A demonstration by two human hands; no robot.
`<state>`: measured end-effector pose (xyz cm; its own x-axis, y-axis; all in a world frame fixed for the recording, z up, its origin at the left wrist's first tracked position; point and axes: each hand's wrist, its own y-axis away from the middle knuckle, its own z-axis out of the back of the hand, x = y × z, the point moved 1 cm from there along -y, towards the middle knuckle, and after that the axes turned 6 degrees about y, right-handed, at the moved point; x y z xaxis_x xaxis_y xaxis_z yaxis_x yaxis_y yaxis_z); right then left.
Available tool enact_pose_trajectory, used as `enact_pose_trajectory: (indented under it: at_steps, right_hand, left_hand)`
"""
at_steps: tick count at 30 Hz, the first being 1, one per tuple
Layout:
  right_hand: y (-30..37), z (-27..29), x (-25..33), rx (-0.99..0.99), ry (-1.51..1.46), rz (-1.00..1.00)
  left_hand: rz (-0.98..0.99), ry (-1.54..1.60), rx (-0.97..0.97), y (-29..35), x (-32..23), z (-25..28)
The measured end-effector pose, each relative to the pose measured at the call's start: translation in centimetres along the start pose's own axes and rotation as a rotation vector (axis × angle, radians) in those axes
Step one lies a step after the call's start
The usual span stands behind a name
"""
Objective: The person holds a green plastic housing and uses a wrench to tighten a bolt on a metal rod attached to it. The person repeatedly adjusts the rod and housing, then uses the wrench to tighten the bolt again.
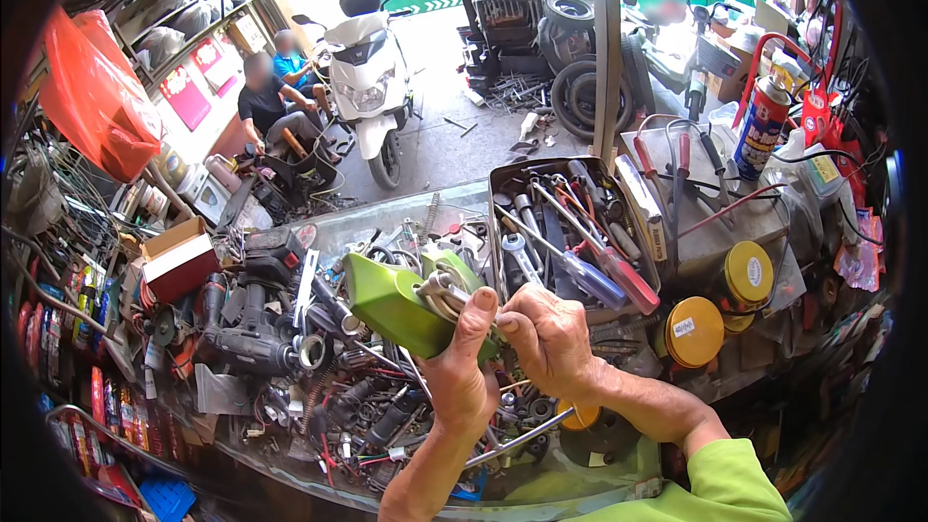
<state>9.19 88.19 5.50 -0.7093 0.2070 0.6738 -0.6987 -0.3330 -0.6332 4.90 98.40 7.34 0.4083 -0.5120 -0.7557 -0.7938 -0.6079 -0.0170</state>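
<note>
My left hand is wrapped round a lime-green plastic part, holding it tilted above the cluttered bench. A silvery metal fitting sits in the part's recess, close to my left thumb. Pressed up against that thumb, my right hand is closed in a pinch by the fitting's near end. What lies between its fingertips is hidden. Beneath both hands spread loose screws, wires and small metal parts. A long metal rod lies slantwise just below my wrists.
Behind my right hand stands a tool tray full of screwdrivers and wrenches. Yellow-lidded cans and a spray can are at the right. A cordless power tool lies left. Beyond are a white scooter and two seated people.
</note>
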Motion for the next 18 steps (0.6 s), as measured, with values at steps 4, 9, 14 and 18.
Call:
enact_pose_trajectory:
  at_steps: [4, 9, 14, 18]
  right_hand:
    - [0.2, -0.4, -0.3, -0.008, -0.080, -0.076]
    - [0.2, -0.7, -0.7, -0.015, -0.088, -0.110]
    - [0.1, -0.8, -0.8, 0.011, -0.108, -0.126]
    - [-0.1, -0.5, -0.8, -0.014, -0.143, -0.131]
  left_hand:
    - [0.038, -0.036, 0.051, -0.1, 0.1, 0.4]
    - [-0.089, -0.065, 0.068, 0.4, -0.5, -1.4]
    - [-0.042, -0.066, 0.008, 0.0, -0.3, -1.0]
    - [-0.043, -0.068, 0.060, 0.3, -0.5, -0.9]
